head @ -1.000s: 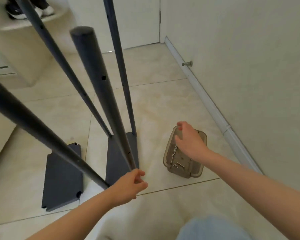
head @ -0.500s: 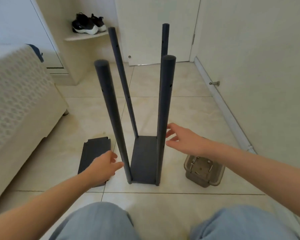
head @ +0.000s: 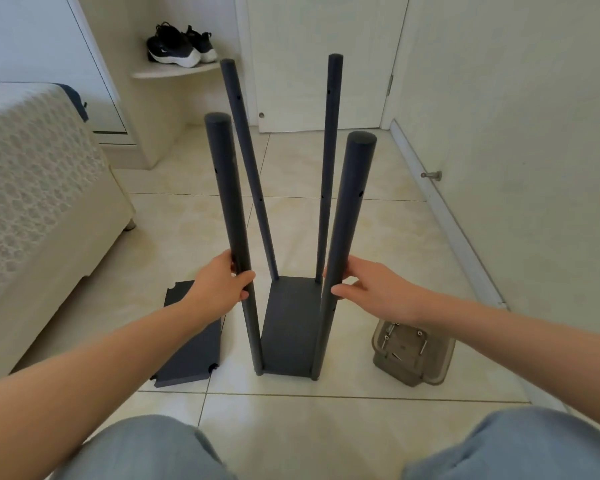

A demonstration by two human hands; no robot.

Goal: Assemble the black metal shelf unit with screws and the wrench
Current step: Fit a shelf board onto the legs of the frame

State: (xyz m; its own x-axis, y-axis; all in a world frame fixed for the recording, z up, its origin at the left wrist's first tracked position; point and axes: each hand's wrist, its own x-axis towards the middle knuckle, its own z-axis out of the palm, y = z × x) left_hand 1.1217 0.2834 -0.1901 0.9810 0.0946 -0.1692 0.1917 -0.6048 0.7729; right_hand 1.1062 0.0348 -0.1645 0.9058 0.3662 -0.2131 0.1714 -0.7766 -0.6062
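Observation:
A black shelf frame stands upright on the tile floor: a bottom shelf panel (head: pixel 291 327) with four black poles rising from its corners. My left hand (head: pixel 219 287) grips the near left pole (head: pixel 229 209) about halfway up. My right hand (head: pixel 371 289) grips the near right pole (head: pixel 347 220) at the same height, thumb in front. The two far poles (head: pixel 328 161) stand free. A loose black shelf panel (head: pixel 191 344) lies flat on the floor left of the frame. A clear plastic tray (head: pixel 413 355) with several screws sits to the right.
A bed (head: pixel 39 202) with a cream cover fills the left side. The wall and baseboard (head: pixel 465 244) run along the right, with a door stop (head: pixel 432 174). A white door (head: pixel 319 64) is behind. Black shoes (head: pixel 177 46) sit on a corner shelf. My knees (head: pixel 146 452) are at the bottom.
The view pulled back and up from the tray. Both hands closed in from beside the frame and took hold of the two near poles.

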